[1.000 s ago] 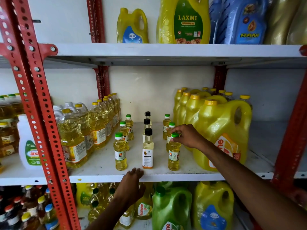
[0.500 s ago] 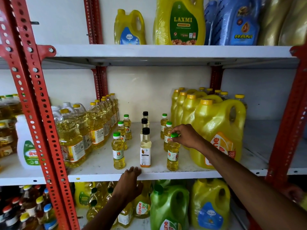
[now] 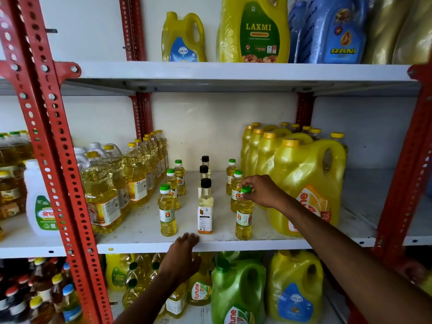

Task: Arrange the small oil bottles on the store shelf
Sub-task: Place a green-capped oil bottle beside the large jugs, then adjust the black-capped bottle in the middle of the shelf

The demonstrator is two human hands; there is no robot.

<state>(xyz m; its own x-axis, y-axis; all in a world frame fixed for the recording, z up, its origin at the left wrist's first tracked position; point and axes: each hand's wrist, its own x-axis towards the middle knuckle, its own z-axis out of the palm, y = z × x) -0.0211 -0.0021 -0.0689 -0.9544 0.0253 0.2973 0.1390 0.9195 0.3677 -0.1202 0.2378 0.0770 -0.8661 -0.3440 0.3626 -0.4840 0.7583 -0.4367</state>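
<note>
On the white middle shelf [image 3: 145, 230], scuffed and dusty, right hand [image 3: 264, 191] pinches the near green-capped bottle [image 3: 243, 213] by its cap; left hand [image 3: 181, 258], fingers together, rests flat against the shelf's front edge.

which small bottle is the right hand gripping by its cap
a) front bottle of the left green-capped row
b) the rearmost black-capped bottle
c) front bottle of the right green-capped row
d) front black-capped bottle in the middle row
c: the right hand has its fingertips pinched on the green cap of the front bottle of the right row, beside the big yellow jug; the left hand only rests at the shelf edge.
</note>
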